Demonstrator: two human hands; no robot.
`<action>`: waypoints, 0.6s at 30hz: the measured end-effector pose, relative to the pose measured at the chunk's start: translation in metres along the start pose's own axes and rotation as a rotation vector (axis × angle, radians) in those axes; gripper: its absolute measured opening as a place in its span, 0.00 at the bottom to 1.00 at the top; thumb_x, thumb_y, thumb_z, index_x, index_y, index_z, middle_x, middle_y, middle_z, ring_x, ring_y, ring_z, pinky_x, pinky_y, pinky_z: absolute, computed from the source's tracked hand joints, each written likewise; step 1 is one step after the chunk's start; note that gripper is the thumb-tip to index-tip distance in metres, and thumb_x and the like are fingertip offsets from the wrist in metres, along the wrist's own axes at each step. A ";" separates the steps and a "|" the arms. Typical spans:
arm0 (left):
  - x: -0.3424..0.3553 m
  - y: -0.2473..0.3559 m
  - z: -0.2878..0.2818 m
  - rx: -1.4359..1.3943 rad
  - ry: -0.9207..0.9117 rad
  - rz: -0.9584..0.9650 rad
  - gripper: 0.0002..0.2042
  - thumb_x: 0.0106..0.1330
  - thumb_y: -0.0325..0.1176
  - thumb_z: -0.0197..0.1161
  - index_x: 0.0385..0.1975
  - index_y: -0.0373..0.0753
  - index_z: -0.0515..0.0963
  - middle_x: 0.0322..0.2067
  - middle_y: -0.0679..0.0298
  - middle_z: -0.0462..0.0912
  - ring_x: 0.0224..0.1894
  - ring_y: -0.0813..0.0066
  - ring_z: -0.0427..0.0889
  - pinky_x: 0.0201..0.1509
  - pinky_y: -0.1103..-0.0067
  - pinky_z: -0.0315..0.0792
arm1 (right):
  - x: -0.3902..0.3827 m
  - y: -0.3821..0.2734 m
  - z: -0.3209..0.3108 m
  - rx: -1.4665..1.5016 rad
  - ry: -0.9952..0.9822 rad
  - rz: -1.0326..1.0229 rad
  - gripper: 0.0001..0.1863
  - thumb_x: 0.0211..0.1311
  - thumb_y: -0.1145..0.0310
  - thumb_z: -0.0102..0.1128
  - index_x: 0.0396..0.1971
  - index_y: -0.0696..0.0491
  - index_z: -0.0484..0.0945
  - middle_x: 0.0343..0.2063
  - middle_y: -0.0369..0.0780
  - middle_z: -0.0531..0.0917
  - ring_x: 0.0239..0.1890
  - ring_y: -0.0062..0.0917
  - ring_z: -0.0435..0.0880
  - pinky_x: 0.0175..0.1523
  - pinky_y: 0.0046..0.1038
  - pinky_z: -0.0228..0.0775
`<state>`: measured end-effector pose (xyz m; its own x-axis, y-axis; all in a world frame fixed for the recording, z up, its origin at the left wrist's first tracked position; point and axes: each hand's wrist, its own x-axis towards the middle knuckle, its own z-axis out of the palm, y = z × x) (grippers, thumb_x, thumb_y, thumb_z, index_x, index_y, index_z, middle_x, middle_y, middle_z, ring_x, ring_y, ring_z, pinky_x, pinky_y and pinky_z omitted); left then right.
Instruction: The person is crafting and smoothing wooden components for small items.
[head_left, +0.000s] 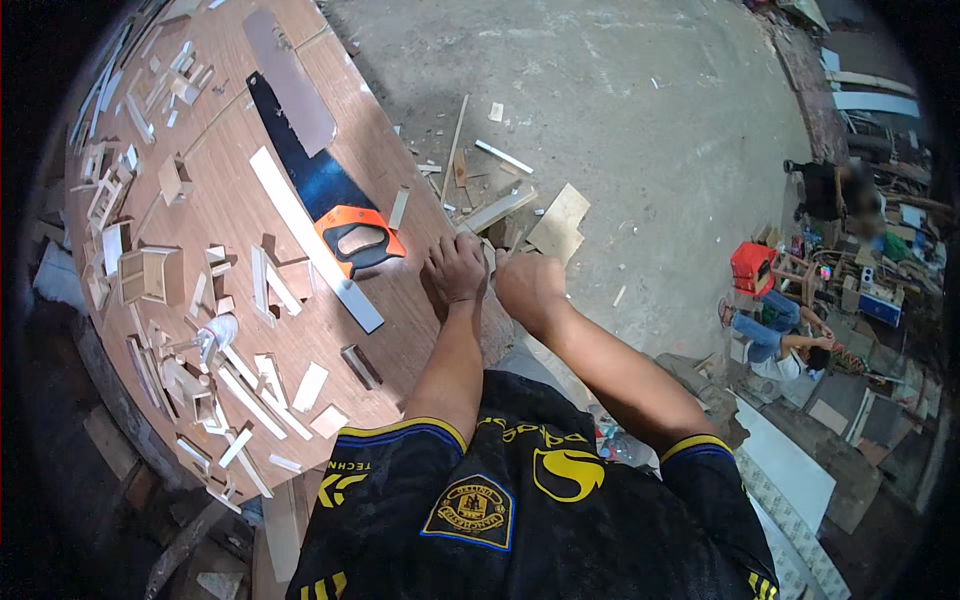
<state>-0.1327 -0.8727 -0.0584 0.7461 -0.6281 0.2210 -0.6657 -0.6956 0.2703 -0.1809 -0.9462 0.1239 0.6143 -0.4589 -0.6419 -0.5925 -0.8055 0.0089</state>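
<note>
At the table's right edge my left hand [457, 270] rests with its fingers bunched and bent down. Close beside it, just past the edge, my right hand [530, 289] is closed in a fist. A small pale sliver shows between the two hands; what either one grips is mostly hidden. Left of my left hand lies a handsaw [328, 190] with a black blade and an orange-and-black handle. A long white strip [310, 236] lies along it. Beyond is a rusty loose saw blade [290, 85]. A thin pale wooden piece [399, 208] lies near the saw handle.
Small wooden box-like pieces [150, 276] and offcuts litter the table [215, 130]. A short dark block [361, 367] lies near my left forearm. Wood scraps [560, 222] lie on the concrete floor [630, 120]. Far right, a person [785, 335] sits among piled materials near a red container [752, 268].
</note>
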 end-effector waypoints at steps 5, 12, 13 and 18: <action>-0.001 0.000 0.002 0.017 -0.044 -0.045 0.06 0.59 0.41 0.58 0.29 0.47 0.72 0.32 0.63 0.73 0.38 0.60 0.72 0.39 0.65 0.63 | 0.003 -0.008 -0.007 -0.039 -0.018 -0.004 0.13 0.65 0.68 0.47 0.42 0.53 0.80 0.28 0.42 0.86 0.29 0.34 0.88 0.28 0.35 0.76; 0.002 0.006 -0.003 0.017 -0.111 -0.118 0.05 0.55 0.40 0.62 0.28 0.51 0.74 0.34 0.66 0.73 0.40 0.63 0.74 0.41 0.65 0.66 | 0.022 -0.003 -0.009 -0.005 -0.053 -0.044 0.12 0.63 0.68 0.51 0.37 0.53 0.84 0.31 0.42 0.86 0.34 0.33 0.88 0.32 0.34 0.77; 0.001 0.005 -0.004 0.021 -0.114 -0.121 0.05 0.55 0.40 0.62 0.28 0.51 0.74 0.34 0.66 0.73 0.40 0.63 0.74 0.41 0.65 0.66 | 0.022 -0.005 -0.015 -0.005 -0.163 -0.038 0.13 0.63 0.66 0.52 0.37 0.51 0.85 0.38 0.42 0.87 0.40 0.32 0.88 0.38 0.33 0.79; -0.005 -0.006 0.004 0.087 -0.123 -0.118 0.06 0.54 0.40 0.62 0.28 0.49 0.75 0.34 0.63 0.73 0.40 0.60 0.73 0.39 0.65 0.64 | -0.001 -0.005 -0.025 -0.031 -0.018 -0.146 0.11 0.63 0.69 0.48 0.35 0.54 0.81 0.25 0.43 0.86 0.28 0.35 0.87 0.27 0.34 0.75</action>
<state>-0.1330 -0.8669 -0.0650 0.8149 -0.5748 0.0748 -0.5767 -0.7910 0.2041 -0.1654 -0.9514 0.1436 0.6836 -0.3293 -0.6514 -0.4809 -0.8745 -0.0626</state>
